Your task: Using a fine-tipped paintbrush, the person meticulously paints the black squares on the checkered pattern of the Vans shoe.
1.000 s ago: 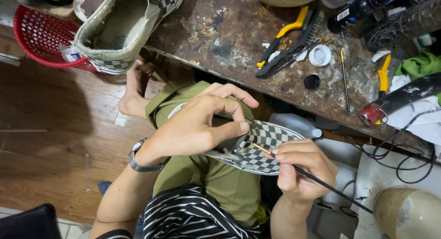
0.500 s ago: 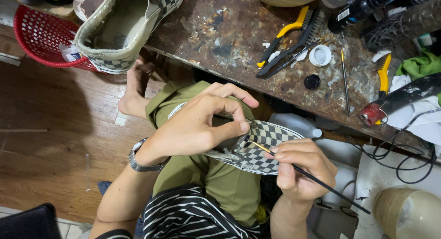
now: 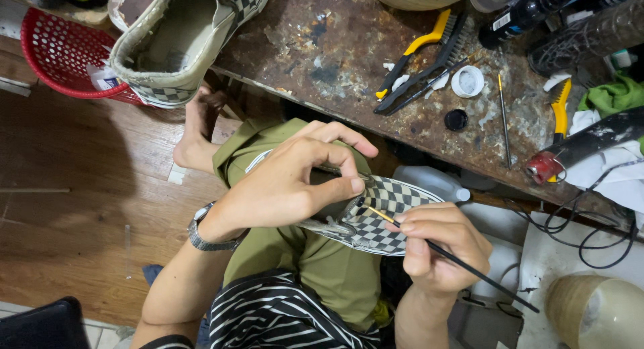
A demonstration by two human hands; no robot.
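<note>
Currently a checkered shoe (image 3: 382,215) is held over the lap, off the workbench (image 3: 322,47), just below its near edge. It is pinched by the left hand (image 3: 288,184), fingers curled tight around its rim. A thin brush (image 3: 456,260) is gripped pen-style by the right hand (image 3: 443,245), tip touching the shoe. A second shoe (image 3: 181,40) is seen overhanging the bench's left corner, pliers (image 3: 409,54) further along.
</note>
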